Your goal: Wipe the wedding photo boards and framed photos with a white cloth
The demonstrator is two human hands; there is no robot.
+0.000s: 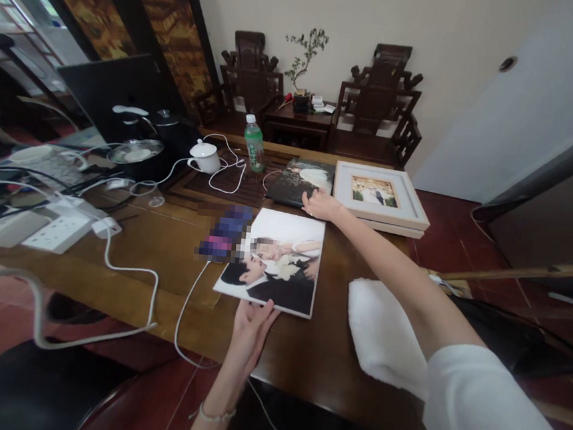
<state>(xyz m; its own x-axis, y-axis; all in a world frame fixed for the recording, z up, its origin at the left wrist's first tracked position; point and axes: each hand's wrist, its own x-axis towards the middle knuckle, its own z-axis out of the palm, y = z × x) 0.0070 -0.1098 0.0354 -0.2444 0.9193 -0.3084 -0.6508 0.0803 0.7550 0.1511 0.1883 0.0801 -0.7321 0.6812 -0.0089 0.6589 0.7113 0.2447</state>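
A large photo print (282, 268) lies flat on the wooden table (163, 251). My left hand (251, 326) rests at its near edge, fingers stretched out and touching the print. My right hand (321, 205) reaches across to the print's far edge, fingers curled down at the spot where it meets a dark photo album (302, 179). Whether that hand grips anything is hidden. To the right of the album stands a white framed photo (378, 195) on a stack.
A white folded cloth (381, 330) lies at the right of the table. A green bottle (255, 144), white teapot (204, 157), kettle, power strips (62, 230) and white cables crowd the left. Dark wooden chairs and a small plant stand behind.
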